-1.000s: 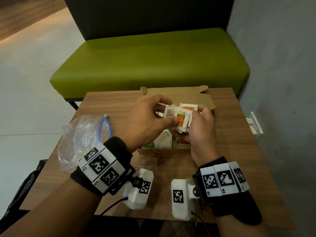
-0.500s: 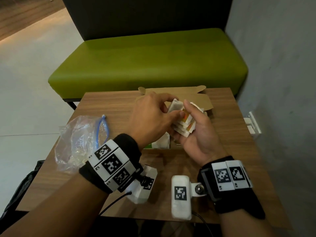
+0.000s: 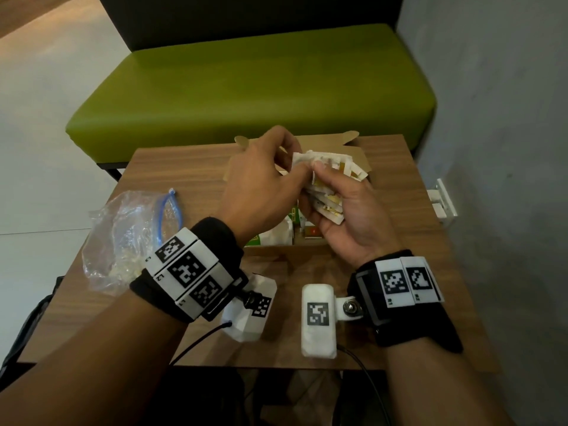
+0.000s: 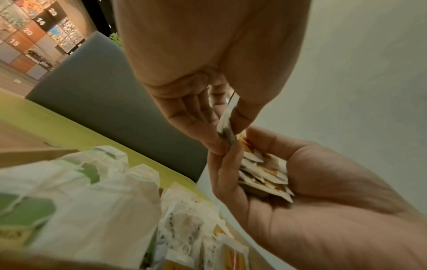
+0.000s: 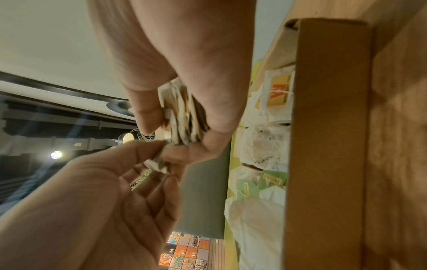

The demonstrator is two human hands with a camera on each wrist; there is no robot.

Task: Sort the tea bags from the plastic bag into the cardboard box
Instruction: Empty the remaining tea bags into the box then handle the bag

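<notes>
Holding a stack of tea bags (image 3: 327, 198), the right hand (image 3: 347, 216) sits palm up above the cardboard box (image 3: 307, 250). Its fingers curl round the stack and its thumb presses on top, so the stack is gripped tight. The bags in the stack are white with orange and yellow marks, and they fan out a little at the far end.

The left hand (image 3: 264, 186) is just beside the right hand, touching it. Its thumb and first finger pinch one tea bag (image 4: 227, 126) at the top of the stack. In the left wrist view this bag stands on its edge between the fingertips (image 4: 212, 144), right over the stack (image 4: 263, 175). In the right wrist view the same pinch shows, with the stack (image 5: 182, 118) held in the right hand (image 5: 175, 60) and the left hand (image 5: 97, 206) below it.

The box is open and rests on the wooden table (image 3: 184, 167), under both hands. More tea bags (image 5: 265, 146) already lie inside it, some with green tags and some with yellow and red tags. Its flap (image 3: 332, 142) stands open at the far side.

The plastic bag (image 3: 123, 238) lies on the table to the left, well apart from the box. It looks crumpled, with a blue strip (image 3: 166, 216) at its mouth. I cannot tell if any tea bags are left inside it.

A green bench (image 3: 252, 90) stands behind the table.
</notes>
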